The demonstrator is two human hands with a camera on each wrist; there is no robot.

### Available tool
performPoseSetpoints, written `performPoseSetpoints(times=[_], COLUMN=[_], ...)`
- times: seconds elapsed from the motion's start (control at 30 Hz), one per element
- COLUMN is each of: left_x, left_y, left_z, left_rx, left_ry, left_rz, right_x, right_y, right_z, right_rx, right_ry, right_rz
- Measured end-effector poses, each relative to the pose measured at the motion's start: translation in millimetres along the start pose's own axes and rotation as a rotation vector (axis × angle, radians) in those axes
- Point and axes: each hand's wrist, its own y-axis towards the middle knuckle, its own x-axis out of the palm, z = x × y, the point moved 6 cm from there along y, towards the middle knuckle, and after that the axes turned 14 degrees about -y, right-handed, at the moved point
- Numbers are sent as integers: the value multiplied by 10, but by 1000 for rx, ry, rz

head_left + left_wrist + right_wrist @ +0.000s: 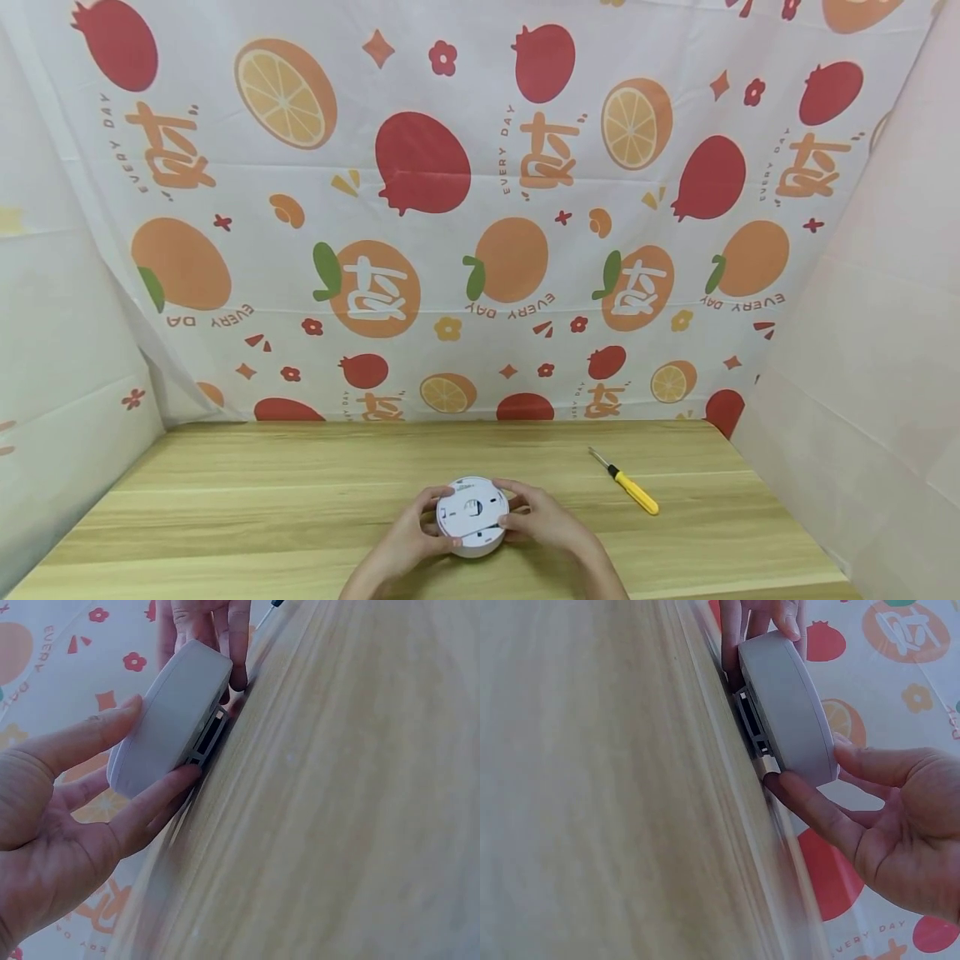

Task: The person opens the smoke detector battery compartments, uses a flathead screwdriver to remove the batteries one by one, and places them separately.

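Note:
A round white smoke detector (468, 518) is held just above the wooden table, its flat back with small slots turned up in the head view. My left hand (411, 533) grips its left edge, thumb on the near rim and fingers around the side. On the opposite edge, my right hand (546, 522) pinches it between thumb and fingers. Both wrist views show the detector's smooth side wall (176, 712) and a dark slotted part (751, 724) that sticks out underneath, close to the tabletop.
A screwdriver (633, 492) with a yellow and black handle lies on the table to the right, its tip pointing away. Behind the wooden table (262, 492) hangs a white cloth (450, 350) printed with fruit. Pale cloth walls stand at both sides.

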Motion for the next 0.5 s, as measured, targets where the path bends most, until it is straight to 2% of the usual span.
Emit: performPoseSetpoints(times=[0.23, 0.5], left_x=[11, 16], left_y=[2, 11], left_z=[-8, 2], left_rx=[-10, -7], left_ry=[-15, -19], left_rz=[-15, 0], right_x=[-6, -8], right_y=[-7, -21], right_z=[-14, -61], right_rx=[-4, -18], right_ry=[-14, -64], right_rz=[15, 15])
